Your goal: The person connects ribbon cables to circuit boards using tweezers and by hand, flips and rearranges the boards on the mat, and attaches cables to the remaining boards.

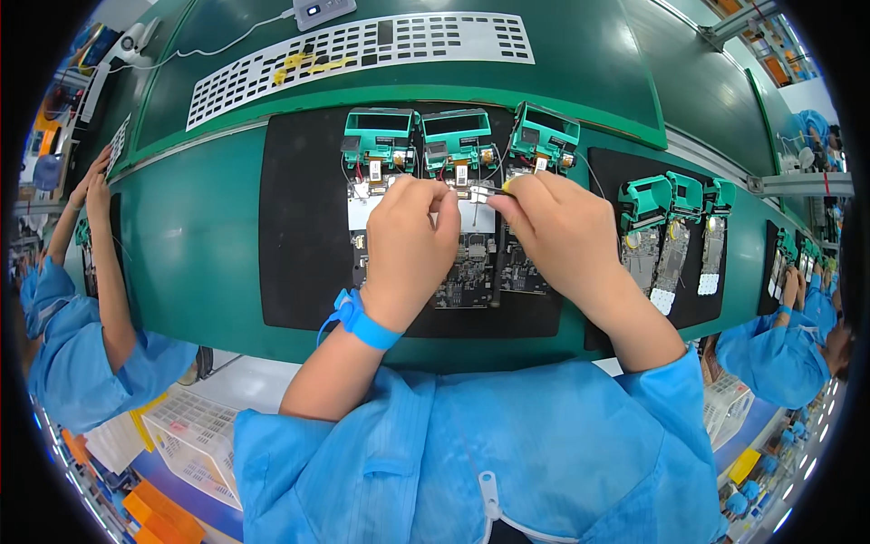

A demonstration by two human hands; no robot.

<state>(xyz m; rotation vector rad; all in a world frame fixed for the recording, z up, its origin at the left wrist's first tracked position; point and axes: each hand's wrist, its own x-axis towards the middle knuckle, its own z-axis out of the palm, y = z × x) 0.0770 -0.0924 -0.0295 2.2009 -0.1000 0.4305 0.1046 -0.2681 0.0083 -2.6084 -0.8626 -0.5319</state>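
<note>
My left hand [408, 245], with a blue wrist strap [358, 319] behind it, is closed, its thumb and forefinger together at the middle assembly. What it pinches, if anything, is hidden. In my right hand [566, 231] is a pair of tweezers [494, 189], their tips pointing left over that assembly's upper board. Three teal plastic housings [381, 136], [458, 134], [546, 136] stand in a row on a black mat [304, 227]. Thin wires and small labelled connectors join them to dark circuit boards [467, 272], which my hands partly cover.
More teal housings with boards [671, 204] lie on a second black mat at right. Beyond the green ledge is a white sheet of dark rectangular pads [362, 50] with yellow pieces, plus a small white device [322, 11]. Co-workers in blue sit left and right; a white basket [195, 435] stands below.
</note>
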